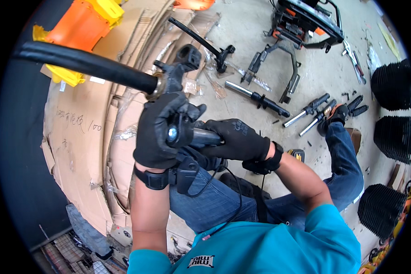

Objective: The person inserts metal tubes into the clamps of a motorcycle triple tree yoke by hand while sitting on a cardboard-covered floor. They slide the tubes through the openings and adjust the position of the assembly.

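In front of me a black steering stem slants up to the far left, joined to a dark metal fork clamp with a brass-coloured ring at the joint. My left hand, in a black glove, is closed around the near side of the clamp. A shiny round metal end shows beside its fingers. My right hand, also gloved, grips a silver fork tube that points toward the clamp. Fingers hide where tube and clamp meet, so I cannot tell how deep the tube sits.
Flattened cardboard lies at left, with orange and yellow plastic parts beyond. Another steering stem, a fork leg, shorter shock absorbers and a black frame lie ahead. Ribbed black stacks line the right.
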{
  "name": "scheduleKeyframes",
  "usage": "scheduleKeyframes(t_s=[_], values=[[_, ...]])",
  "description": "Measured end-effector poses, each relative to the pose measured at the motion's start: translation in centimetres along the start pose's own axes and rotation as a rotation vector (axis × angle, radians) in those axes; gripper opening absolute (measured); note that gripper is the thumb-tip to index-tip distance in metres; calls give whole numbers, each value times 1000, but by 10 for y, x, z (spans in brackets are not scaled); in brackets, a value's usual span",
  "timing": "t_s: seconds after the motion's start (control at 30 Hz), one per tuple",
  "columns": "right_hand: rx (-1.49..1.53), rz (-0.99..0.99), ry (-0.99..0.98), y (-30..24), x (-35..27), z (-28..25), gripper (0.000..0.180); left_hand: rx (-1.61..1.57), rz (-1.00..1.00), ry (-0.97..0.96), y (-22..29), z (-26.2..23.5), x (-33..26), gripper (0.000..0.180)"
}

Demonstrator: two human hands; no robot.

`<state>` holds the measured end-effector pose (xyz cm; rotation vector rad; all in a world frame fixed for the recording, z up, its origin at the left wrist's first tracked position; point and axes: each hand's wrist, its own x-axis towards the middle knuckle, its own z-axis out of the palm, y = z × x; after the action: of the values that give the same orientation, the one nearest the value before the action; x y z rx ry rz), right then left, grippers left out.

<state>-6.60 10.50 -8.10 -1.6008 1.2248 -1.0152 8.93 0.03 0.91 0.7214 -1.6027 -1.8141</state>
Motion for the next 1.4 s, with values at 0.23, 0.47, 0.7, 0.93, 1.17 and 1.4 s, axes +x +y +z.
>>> scheduleKeyframes(t_s=[0.23,0.47,0.7,0.93,1.17,1.4], values=[[-40,45,-107,-19,3,-3,35,-120,71,-60,-10,-4,-7,18],[100,181,-418,-16,9,-18,37,80,291,-216,-12,-13,-6,25],[286,84,-339,-36,21,-9,40,-132,158,-246,-22,-14,-5,32],[-59,-26,62,-37,16,19,30,-364,-128,-52,-13,-3,-10,34],[-118,-226,3,-25,11,7,33,152,116,-177,-5,2,-11,30],[163,120,-331,-26,-1,-15,48,196,181,-320,-10,-3,-16,26]])
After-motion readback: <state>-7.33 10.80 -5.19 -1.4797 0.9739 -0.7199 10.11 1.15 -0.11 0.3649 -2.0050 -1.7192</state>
